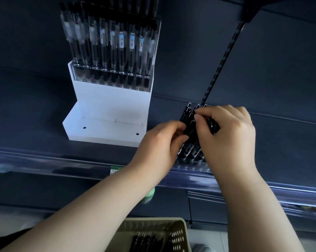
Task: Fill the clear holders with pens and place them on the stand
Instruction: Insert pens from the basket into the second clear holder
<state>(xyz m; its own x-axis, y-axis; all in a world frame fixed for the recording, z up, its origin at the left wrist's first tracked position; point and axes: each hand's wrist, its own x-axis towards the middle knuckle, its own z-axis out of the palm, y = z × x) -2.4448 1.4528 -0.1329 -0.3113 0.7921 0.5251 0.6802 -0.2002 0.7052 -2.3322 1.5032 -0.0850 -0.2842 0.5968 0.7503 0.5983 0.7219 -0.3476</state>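
Note:
A white stepped stand point(106, 108) sits on the dark shelf at centre left. Its upper tier carries a clear holder point(111, 77) filled with a row of black pens. Right of the stand, a second clear holder point(191, 160) lies near the shelf's front edge with several black pens point(187, 113) standing in it. My left hand point(161, 142) grips this bunch of pens from the left. My right hand point(226, 135) is closed on the pens from the right and above, pinching one between thumb and forefinger. The hands hide most of the holder.
A beige perforated basket point(179, 233) with more black pens sits below at bottom centre. A clear plastic strip point(44, 160) runs along the shelf's front edge. A slotted black upright point(224, 59) rises behind the hands. A green object point(150, 195) shows under my left forearm.

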